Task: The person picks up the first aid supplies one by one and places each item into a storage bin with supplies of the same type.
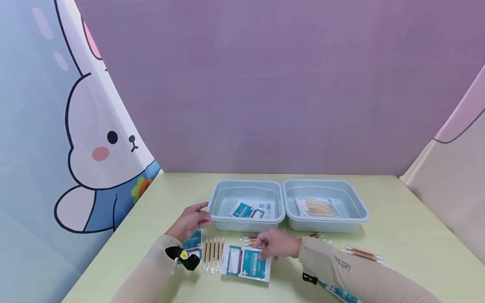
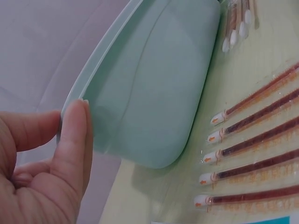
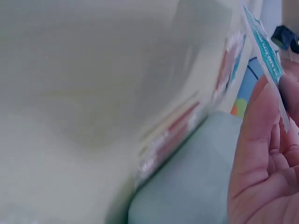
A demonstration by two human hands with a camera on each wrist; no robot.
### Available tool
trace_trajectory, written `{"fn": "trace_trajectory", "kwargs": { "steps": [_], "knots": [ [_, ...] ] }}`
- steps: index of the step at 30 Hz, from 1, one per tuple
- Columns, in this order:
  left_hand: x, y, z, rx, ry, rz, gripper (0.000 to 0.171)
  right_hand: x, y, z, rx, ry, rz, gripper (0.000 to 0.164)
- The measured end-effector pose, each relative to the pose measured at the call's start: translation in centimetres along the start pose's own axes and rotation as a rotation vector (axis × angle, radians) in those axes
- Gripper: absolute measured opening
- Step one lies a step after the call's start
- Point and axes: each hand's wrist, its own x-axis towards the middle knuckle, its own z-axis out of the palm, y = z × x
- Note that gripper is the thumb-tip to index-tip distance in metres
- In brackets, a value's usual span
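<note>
My left hand (image 1: 191, 221) grips the rim of the left pale blue plastic basin (image 1: 246, 226) at its left corner, thumb on one side and fingers on the other in the left wrist view. Inside that basin lie flat teal-and-white packets (image 1: 244, 210). My right hand (image 1: 278, 243) pinches another teal-and-white packet (image 1: 245, 263) by its upper right edge, holding it in front of the basin. The same packet (image 3: 264, 49) shows nearly edge-on in the right wrist view. Beside it lies a row of sealed brown-liquid swabs (image 1: 213, 254).
A second pale blue basin (image 1: 322, 226) adjoins on the right, holding a pack of wooden cotton swabs (image 1: 320, 208). More brown swabs (image 1: 363, 253) lie to the right. One packet (image 1: 193, 242) lies near my left wrist, another (image 1: 339, 292) partly beneath my right forearm.
</note>
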Motion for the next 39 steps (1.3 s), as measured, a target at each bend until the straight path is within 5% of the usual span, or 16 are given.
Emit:
{"fn": "trace_trajectory", "kwargs": {
  "steps": [21, 39],
  "knots": [
    [-0.5, -0.4, 0.5, -0.004, -0.005, 0.032, 0.047, 1.0, 0.1, -2.7, 0.046, 0.029, -0.059, 0.011],
    [-0.4, -0.3, 0.6, -0.014, -0.011, 0.04, 0.047, 3.4, -1.2, -5.1, 0.025, 0.14, -0.074, 0.018]
  ]
}}
